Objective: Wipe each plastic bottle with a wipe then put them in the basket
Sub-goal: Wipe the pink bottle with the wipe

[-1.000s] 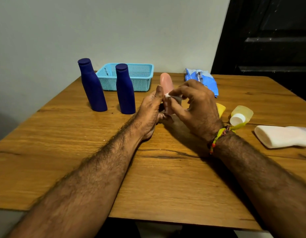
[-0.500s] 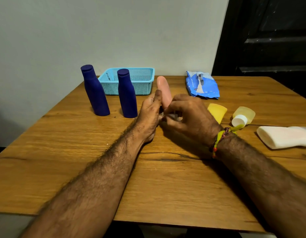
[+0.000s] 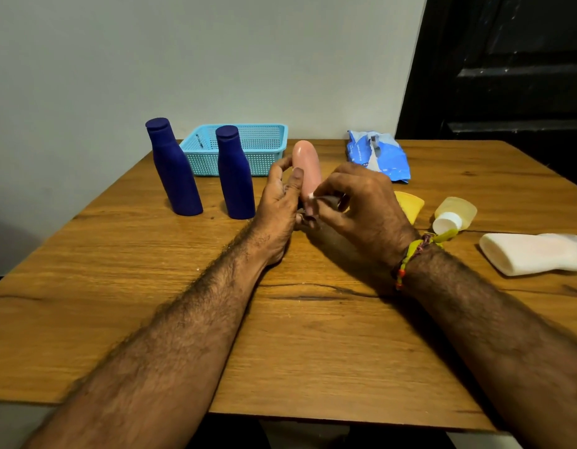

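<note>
The left hand (image 3: 277,202) is holding the pink bottle (image 3: 308,166) upright; at its 3 o'clock the right hand (image 3: 361,205) is pinching a wipe (image 3: 313,197) against it.

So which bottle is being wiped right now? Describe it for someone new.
Start at the blue basket by the wall. Just right of it, nearer the camera, the left hand holds a pink bottle upright. It alone is pink, beside two dark blue bottles.

Dim warm indoor light, soft shadows under arms on surface (image 3: 313,335) (edges bowed by wide angle), doorway (image 3: 507,76) nearly black.
</note>
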